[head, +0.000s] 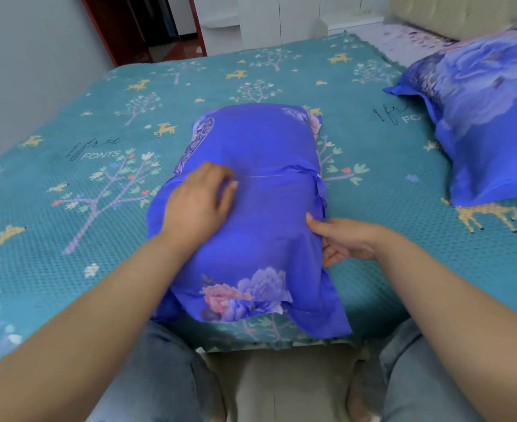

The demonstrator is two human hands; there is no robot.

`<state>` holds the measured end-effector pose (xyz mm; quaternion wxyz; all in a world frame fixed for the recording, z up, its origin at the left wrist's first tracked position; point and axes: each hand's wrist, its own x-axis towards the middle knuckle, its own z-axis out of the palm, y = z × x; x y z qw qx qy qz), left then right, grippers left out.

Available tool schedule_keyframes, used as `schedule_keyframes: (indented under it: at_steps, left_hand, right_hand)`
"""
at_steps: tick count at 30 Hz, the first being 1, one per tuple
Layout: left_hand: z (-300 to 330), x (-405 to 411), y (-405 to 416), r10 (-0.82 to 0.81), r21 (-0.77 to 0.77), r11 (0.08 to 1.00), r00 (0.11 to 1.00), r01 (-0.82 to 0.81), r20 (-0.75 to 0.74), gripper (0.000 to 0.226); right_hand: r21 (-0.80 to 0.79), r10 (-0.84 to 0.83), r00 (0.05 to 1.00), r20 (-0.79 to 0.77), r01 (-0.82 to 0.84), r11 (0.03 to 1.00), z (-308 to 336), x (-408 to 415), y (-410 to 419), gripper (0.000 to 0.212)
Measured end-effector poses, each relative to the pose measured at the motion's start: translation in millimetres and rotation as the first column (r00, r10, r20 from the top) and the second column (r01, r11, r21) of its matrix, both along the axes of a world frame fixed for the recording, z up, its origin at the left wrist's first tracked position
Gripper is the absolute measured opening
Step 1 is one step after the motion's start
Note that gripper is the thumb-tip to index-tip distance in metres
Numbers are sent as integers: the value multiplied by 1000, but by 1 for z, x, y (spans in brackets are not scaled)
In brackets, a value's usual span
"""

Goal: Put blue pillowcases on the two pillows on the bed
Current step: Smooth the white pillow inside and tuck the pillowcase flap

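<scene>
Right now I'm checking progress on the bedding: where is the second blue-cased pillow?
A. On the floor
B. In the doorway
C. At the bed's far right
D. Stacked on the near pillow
C: the second pillow lies at the bed's far right, apart from the near pillow under both hands.

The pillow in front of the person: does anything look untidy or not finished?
Yes. The blue pillowcase is bunched at its folded flap, and loose fabric hangs over the bed edge. The right hand grips its side; the left hand rests on top.
</scene>
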<state>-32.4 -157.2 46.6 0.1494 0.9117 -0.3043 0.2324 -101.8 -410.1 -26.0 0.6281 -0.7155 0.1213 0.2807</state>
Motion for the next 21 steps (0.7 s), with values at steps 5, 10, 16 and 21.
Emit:
schedule_keyframes:
  at_steps: [5, 10, 16, 21]
  left_hand:
    - [-38, -70, -23, -66, 92, 993, 996, 70, -52, 59]
    - [-64, -63, -14, -23, -91, 995, 998, 28, 54, 36]
    - [-70, -76, -14, 120, -271, 960, 981, -75, 155, 27]
    - [-72, -83, -9, 118, -264, 962, 980, -73, 159, 28]
  right_hand:
    - [-396, -71, 974, 217, 154, 905, -3, -15, -3, 23]
    - [-698, -8, 867, 498, 406, 590, -2, -58, 36, 50]
    - [-912, 264, 934, 242, 126, 391, -38, -90, 76, 49]
    - [-906, 284, 883, 374, 281, 317, -52, -80, 78, 29]
